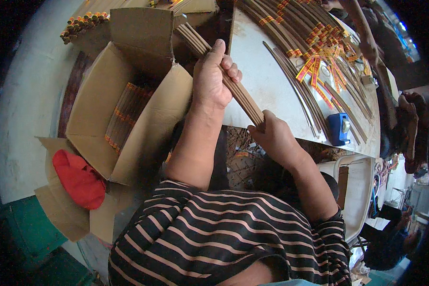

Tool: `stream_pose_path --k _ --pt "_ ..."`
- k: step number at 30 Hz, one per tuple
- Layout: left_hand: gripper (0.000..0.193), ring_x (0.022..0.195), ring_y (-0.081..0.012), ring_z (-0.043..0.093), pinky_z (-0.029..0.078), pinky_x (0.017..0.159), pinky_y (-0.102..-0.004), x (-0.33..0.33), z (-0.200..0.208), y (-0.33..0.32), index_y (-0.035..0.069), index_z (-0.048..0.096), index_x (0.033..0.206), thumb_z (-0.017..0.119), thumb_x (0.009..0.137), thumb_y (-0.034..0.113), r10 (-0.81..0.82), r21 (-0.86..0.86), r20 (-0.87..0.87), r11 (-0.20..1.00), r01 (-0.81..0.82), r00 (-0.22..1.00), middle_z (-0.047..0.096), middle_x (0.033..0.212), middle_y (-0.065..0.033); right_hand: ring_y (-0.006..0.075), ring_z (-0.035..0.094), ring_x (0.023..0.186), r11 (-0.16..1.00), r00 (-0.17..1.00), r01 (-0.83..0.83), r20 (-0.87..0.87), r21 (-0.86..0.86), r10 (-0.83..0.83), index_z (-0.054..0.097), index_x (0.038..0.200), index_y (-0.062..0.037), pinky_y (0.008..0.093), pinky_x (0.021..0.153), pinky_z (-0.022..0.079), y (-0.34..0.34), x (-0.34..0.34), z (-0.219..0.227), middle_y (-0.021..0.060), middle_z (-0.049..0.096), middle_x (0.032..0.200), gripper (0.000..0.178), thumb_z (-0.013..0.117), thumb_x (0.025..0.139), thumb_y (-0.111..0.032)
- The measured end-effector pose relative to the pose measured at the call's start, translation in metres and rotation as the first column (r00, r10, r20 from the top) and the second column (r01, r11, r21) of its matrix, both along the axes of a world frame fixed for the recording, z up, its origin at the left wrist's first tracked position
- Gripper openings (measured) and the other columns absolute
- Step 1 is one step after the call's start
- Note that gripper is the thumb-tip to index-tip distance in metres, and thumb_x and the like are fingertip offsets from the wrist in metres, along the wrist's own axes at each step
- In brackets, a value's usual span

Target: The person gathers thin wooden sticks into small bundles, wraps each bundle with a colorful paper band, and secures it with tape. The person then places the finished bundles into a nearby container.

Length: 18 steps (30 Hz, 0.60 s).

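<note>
A bundle of thin brown incense sticks (243,98) slants across the space before me, its far end toward the upper left. My left hand (211,78) is closed around the upper part, thumb lying along the sticks. At the lower end my right hand (277,138) grips the bundle, its fingers partly hidden. Just right of the bundle stands the white table (252,57), with loose incense sticks (294,86) lying on it. Red-and-yellow paper strips (315,78) and a blue tape dispenser (337,129) rest on the table too.
Left of me, an open cardboard box (93,95) holds banded incense bundles (127,117). A red cloth item (80,178) lies on its near flap. More banded bundles (310,28) cover the table's far side. Another person's arm (360,24) reaches in there. A white chair (362,190) stands right.
</note>
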<state>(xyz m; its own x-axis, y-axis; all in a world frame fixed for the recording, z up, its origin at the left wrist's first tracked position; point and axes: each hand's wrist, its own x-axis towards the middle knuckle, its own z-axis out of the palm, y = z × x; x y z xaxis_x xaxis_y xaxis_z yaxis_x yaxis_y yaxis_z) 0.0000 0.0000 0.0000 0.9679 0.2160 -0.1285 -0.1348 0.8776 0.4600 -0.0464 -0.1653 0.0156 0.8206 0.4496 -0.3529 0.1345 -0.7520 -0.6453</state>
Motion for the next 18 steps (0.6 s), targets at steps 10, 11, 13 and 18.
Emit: stream_pose_path --k 10,11,13,18 --pt "0.03 0.042 -0.0071 0.036 0.029 0.037 -0.0217 -0.007 0.009 -0.002 0.011 0.044 0.064 0.05 0.089 0.026 -0.222 -0.022 0.384 0.968 0.25 0.896 0.037 0.052 0.0034 0.0068 0.048 0.046 0.902 0.781 0.161 -0.61 0.401 0.132 0.049 0.085 -0.0016 0.0216 0.042 0.04 -0.014 0.0 0.015 -0.0008 0.05 0.061 0.021 0.064 0.079 -0.015" --pt "0.029 0.042 -0.0071 0.036 0.029 0.036 -0.0216 -0.008 0.011 -0.004 0.011 0.044 0.065 0.049 0.089 0.026 -0.231 -0.018 0.418 0.965 0.262 0.879 0.037 0.052 0.0033 0.0059 0.046 0.044 0.889 0.788 0.171 -0.6 0.424 0.135 0.049 0.085 -0.0021 0.0207 0.04 0.038 -0.015 -0.003 0.014 -0.001 0.05 0.06 0.021 0.065 0.079 -0.015" --pt "0.024 0.041 -0.0081 0.037 0.031 0.036 -0.0226 -0.013 0.033 -0.017 0.011 0.044 0.068 0.055 0.086 0.023 -0.24 0.141 0.434 0.97 0.197 0.868 0.039 0.053 0.002 0.0063 0.046 0.049 0.864 0.915 0.11 -0.39 0.492 0.105 0.048 0.084 -0.0037 0.0205 0.043 0.036 -0.019 -0.002 0.002 -0.002 0.048 0.061 0.024 0.066 0.079 -0.018" --pt "0.018 0.047 -0.0084 0.042 0.037 0.045 -0.0229 -0.019 0.098 -0.059 0.007 0.047 0.07 0.064 0.076 0.009 -0.352 0.594 0.525 0.804 -0.037 0.775 0.045 0.056 0.0004 0.0075 0.048 0.067 0.754 1.0 0.009 -0.009 0.656 -0.004 0.052 0.09 -0.0021 0.024 0.061 0.043 -0.029 0.022 0.0 -0.0016 0.051 0.07 0.024 0.067 0.079 -0.017"
